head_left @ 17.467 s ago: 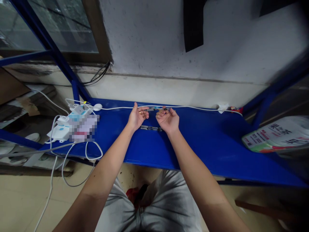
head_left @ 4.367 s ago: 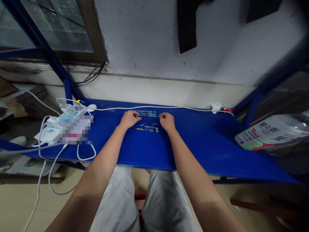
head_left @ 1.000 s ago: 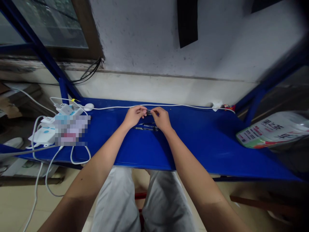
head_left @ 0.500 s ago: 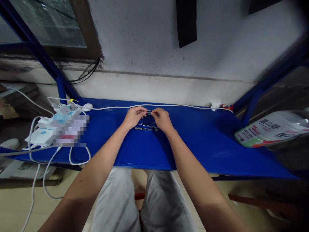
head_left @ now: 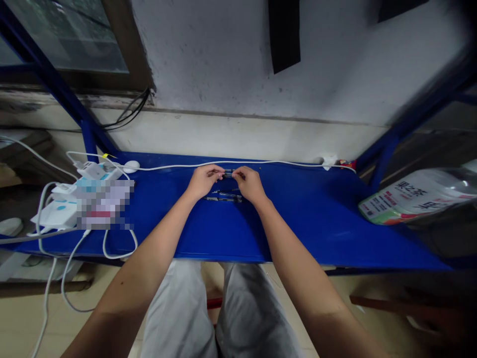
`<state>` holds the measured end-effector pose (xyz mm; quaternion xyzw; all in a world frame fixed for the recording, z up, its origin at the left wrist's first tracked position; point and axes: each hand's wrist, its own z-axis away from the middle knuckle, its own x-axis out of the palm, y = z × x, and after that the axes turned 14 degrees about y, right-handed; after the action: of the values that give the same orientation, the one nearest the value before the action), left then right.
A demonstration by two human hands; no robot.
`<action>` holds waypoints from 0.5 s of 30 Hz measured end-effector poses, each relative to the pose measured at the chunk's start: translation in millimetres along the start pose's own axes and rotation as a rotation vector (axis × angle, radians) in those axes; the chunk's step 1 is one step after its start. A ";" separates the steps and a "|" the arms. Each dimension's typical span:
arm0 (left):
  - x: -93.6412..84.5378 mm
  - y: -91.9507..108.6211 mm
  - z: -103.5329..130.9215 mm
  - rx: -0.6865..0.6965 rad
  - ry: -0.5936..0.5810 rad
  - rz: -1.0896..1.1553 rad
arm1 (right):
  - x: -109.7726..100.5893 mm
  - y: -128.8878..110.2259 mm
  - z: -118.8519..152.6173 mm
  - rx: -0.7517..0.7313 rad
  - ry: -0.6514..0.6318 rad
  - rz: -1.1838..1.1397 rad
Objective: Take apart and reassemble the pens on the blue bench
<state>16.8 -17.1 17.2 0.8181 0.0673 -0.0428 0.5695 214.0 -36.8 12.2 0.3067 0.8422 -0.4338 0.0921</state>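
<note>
My left hand (head_left: 204, 180) and my right hand (head_left: 249, 183) meet over the far half of the blue table (head_left: 223, 228). Both have their fingers closed in a pinch. Between them lies a small side-by-side group of slim, dark and clear pens (head_left: 228, 173), held at the left end by my left fingers and at the right end by my right fingers. How many pens are there I cannot tell. Just nearer to me, more pens (head_left: 223, 197) rest loosely on the table, partly beside my right wrist.
A white cable (head_left: 175, 165) runs along the table's back edge to a white plug (head_left: 329, 161). White power strips (head_left: 59, 211) with cords crowd the left end, beside a blurred-out item (head_left: 106, 204). A big labelled bottle (head_left: 413, 196) lies tilted at the right.
The view has shifted slightly, so the surroundings sit a little further left. My fingers have moved slightly on the pens, and more of them shows between my hands.
</note>
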 end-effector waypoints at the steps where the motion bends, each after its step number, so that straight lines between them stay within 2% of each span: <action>1: -0.1 -0.4 0.0 0.000 -0.004 0.005 | 0.0 -0.1 0.0 0.000 0.005 -0.003; 15: -0.6 -8.8 -2.0 -0.039 -0.035 0.034 | 1.1 1.8 5.4 0.035 -0.041 -0.066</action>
<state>14.9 -12.2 9.9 0.8069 0.0443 -0.0462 0.5872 213.6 -39.8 7.3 0.2716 0.8419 -0.4576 0.0897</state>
